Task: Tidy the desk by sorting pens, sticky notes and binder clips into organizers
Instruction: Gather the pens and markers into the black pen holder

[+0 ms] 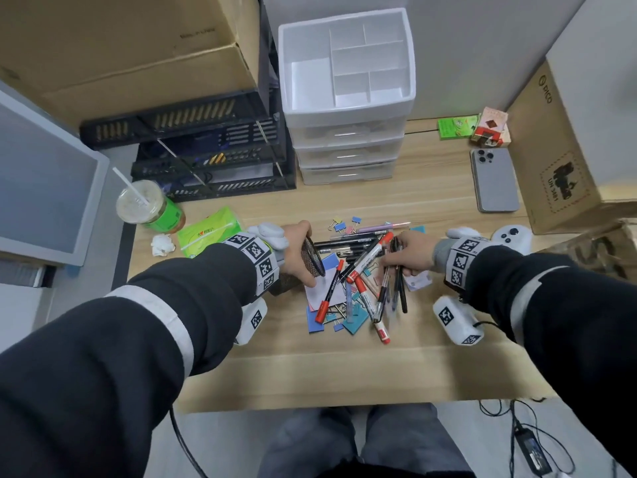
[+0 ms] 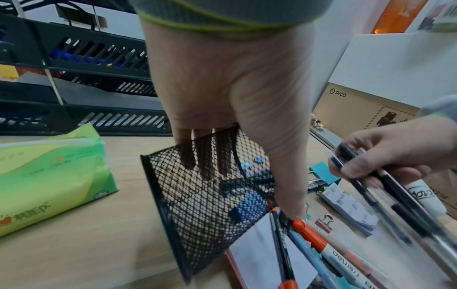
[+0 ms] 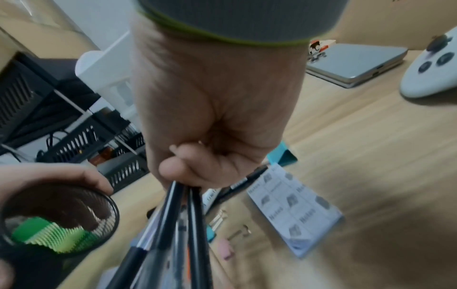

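Your left hand [image 1: 297,250] holds the black mesh pen cup [image 1: 313,257] left of the heap of pens [image 1: 358,270]; your right hand [image 1: 410,254] holds a bunch of dark pens [image 1: 396,288] at its right. The white drawer organizer [image 1: 346,98] stands far behind, the grey phone [image 1: 495,180] far right.

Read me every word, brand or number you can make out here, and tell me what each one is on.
"PICO": cardboard box, desk's right side.
"UN 3481": same box, stamped panel.
"deli": orange-capped marker.
"1020": white marker under the right hand.
"Notes": wrapped sticky notes.
Green tissue pack, other pens, top-left box: print unreadable.
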Available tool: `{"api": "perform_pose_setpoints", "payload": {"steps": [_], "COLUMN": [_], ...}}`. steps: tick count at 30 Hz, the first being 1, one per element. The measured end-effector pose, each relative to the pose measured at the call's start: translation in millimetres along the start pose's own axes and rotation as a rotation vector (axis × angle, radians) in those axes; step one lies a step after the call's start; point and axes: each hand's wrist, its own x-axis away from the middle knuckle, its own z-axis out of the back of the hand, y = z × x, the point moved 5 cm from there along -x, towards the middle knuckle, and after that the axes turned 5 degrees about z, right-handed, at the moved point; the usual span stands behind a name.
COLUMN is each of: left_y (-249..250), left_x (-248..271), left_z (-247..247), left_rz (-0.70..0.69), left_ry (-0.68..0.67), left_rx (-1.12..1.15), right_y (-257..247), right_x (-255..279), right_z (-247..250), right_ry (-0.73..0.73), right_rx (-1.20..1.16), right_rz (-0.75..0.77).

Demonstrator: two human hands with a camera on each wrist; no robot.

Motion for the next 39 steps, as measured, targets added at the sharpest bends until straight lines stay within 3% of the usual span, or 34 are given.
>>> {"api": "perform_pose_setpoints", "payload": {"steps": [8,17,31,39], "left_y": [26,42,30,36], "left_x": [6,11,12,12], "left_z": [5,11,19,23], "left_rz": [-0.115,-0.166,-0.063,-0.150], "left_ry": [-0.024,0.044,0.100,0.203], "left_rx": [0.020,0.098,0.093,0.271], "right_y": [-52,-88,-100,-102], "right_x": [0,10,15,13], "right_z": [28,8,3,-10], "right_ry": [0.172,0.373,0.391,0.311], "right_rx": [-0.385,-0.261,-0.376,-0.267], "right_rz": [0.231,0.415,0.525,0.473]}}
